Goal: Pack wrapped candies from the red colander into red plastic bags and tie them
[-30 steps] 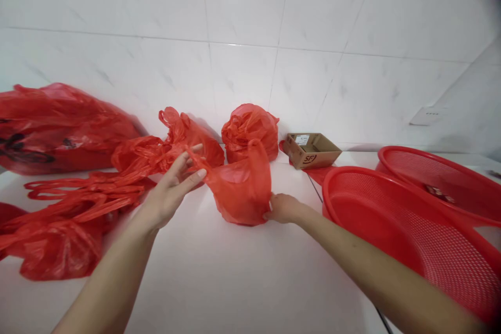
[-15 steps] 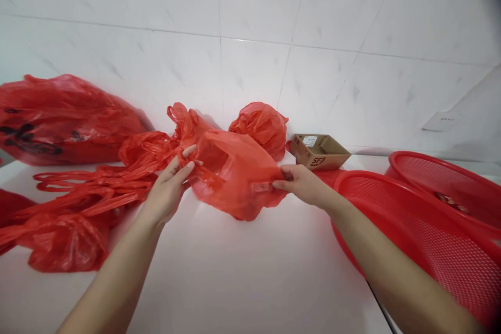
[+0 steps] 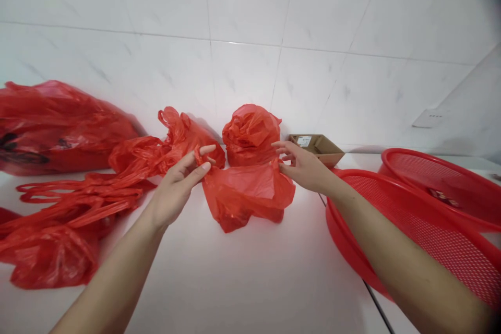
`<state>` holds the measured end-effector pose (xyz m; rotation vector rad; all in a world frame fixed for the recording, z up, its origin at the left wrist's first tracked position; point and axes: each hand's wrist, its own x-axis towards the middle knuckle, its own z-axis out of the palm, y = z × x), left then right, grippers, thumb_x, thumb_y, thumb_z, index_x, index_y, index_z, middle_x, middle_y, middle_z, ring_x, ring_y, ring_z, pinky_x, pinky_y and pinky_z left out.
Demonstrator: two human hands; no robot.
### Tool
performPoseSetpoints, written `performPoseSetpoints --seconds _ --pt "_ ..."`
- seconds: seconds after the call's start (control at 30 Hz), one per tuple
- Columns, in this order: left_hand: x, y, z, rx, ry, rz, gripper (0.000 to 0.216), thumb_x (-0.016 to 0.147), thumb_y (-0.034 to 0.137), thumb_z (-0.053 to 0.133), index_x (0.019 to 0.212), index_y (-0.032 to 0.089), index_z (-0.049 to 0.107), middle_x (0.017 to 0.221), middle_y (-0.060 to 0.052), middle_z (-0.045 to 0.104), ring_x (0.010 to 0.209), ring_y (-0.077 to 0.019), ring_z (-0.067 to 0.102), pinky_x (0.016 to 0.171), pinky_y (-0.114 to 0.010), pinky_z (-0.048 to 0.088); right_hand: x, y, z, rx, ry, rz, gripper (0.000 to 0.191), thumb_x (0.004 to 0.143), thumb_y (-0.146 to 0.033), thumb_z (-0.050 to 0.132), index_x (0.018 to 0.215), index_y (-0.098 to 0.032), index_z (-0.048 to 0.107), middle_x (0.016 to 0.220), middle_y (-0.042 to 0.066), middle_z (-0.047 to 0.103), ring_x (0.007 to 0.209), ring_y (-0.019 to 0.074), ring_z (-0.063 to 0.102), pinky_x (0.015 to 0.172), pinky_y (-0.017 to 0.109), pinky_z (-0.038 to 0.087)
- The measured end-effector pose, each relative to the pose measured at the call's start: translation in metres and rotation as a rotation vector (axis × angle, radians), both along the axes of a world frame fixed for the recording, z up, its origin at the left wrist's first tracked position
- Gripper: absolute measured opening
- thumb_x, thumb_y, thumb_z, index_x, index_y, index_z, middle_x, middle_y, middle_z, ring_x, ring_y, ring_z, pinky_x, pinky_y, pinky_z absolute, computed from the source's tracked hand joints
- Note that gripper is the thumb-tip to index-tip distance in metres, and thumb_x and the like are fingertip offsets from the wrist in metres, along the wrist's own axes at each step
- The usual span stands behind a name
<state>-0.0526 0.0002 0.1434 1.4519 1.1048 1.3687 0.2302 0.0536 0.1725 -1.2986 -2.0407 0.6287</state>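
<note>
left hand (image 3: 175,186) pinches one upper end of a red bag (image 3: 246,193), right hand (image 3: 305,168) the other — a cardboard box (image 3: 331,152) just beyond.

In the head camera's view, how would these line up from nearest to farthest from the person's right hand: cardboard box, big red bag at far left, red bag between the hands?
From the right hand:
1. Bag between the hands: at its fingertips.
2. Cardboard box: just beyond, toward the wall.
3. Big bag: far left.
</note>
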Motion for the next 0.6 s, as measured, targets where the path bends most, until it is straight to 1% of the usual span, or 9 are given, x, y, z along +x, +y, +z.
performPoseSetpoints --seconds 0.07,0.1,0.17,0.23,0.33,0.4,0.5,0.57,0.6 --pt "0.0 -0.002 0.009 0.033 0.011 0.003 0.043 0.086 0.039 0.062 0.128 0.03 0.059 0.113 -0.005 0.062 0.109 -0.0236 0.055 0.098 -0.037 0.044 -0.002 -0.002 0.009 0.046 0.121 -0.005 0.033 0.087 -0.044 0.057 0.114 -0.026 0.061 0.11 0.005 0.064 0.096 0.02 0.061 0.081 0.036 0.051" --pt "-0.001 -0.003 0.014 0.066 -0.005 0.011 0.041 0.086 0.037 0.063 0.127 0.029 0.06 0.112 -0.005 0.062 0.109 -0.0238 0.055 0.097 -0.036 0.045 0.0 -0.003 0.014 0.05 0.209 -0.01 0.031 0.088 -0.046 0.054 0.11 -0.026 0.062 0.104 0.005 0.065 0.09 0.0195 0.063 0.075 0.034 0.052" --pt "-0.003 -0.005 0.025 0.151 -0.078 0.033 0.037 0.086 0.034 0.064 0.123 0.03 0.061 0.105 -0.004 0.063 0.105 -0.023 0.057 0.094 -0.036 0.047 0.008 -0.003 0.028 0.023 0.36 -0.026 0.032 0.089 -0.051 0.052 0.107 -0.026 0.061 0.092 0.005 0.065 0.08 0.0191 0.063 0.063 0.031 0.051" --pt "-0.003 -0.006 0.037 0.219 -0.143 0.031 0.033 0.087 0.031 0.063 0.12 0.03 0.062 0.099 -0.002 0.063 0.102 -0.0214 0.059 0.09 -0.034 0.048 0.016 -0.001 0.041 -0.024 0.41 -0.036 0.034 0.087 -0.055 0.056 0.102 -0.025 0.061 0.083 0.005 0.063 0.071 0.0181 0.062 0.056 0.029 0.049" --pt "0.002 -0.004 0.05 0.213 -0.117 -0.081 0.031 0.088 0.029 0.062 0.119 0.027 0.061 0.097 -0.002 0.064 0.099 -0.0198 0.06 0.088 -0.033 0.049 0.019 0.001 0.06 -0.067 0.389 -0.012 0.031 0.083 -0.05 0.064 0.093 -0.021 0.061 0.079 0.004 0.061 0.064 0.0135 0.057 0.055 0.026 0.048" --pt "0.009 -0.001 0.056 0.164 -0.018 -0.163 0.037 0.087 0.03 0.062 0.123 0.026 0.058 0.092 -0.002 0.064 0.093 -0.0192 0.062 0.086 -0.034 0.049 0.014 -0.001 0.07 -0.072 0.336 0.022 0.027 0.08 -0.045 0.068 0.09 -0.02 0.062 0.075 0.002 0.06 0.059 0.0107 0.053 0.05 0.023 0.044" --pt "0.023 0.004 0.063 0.013 0.27 -0.301 0.055 0.083 0.037 0.066 0.135 0.028 0.049 0.087 -0.001 0.064 0.081 -0.019 0.063 0.078 -0.033 0.051 -0.003 -0.009 0.081 -0.107 0.221 0.13 0.02 0.079 -0.038 0.07 0.086 -0.02 0.063 0.065 0.0 0.057 0.053 0.0092 0.049 0.044 0.02 0.037" --pt "0.034 0.008 0.066 -0.082 0.467 -0.426 0.062 0.079 0.041 0.069 0.136 0.028 0.048 0.094 -0.002 0.063 0.083 -0.0198 0.062 0.074 -0.032 0.052 -0.02 -0.016 0.085 -0.13 0.182 0.24 0.013 0.08 -0.03 0.068 0.085 -0.019 0.063 0.063 0.0 0.057 0.052 0.0085 0.049 0.045 0.02 0.036" --pt "0.041 0.01 0.066 -0.106 0.53 -0.482 0.062 0.077 0.042 0.071 0.134 0.028 0.049 0.098 -0.003 0.063 0.084 -0.02 0.062 0.072 -0.031 0.053 -0.028 -0.018 0.085 -0.138 0.169 0.304 0.009 0.081 -0.027 0.066 0.084 -0.018 0.063 0.063 -0.001 0.057 0.052 0.0081 0.049 0.045 0.02 0.037"
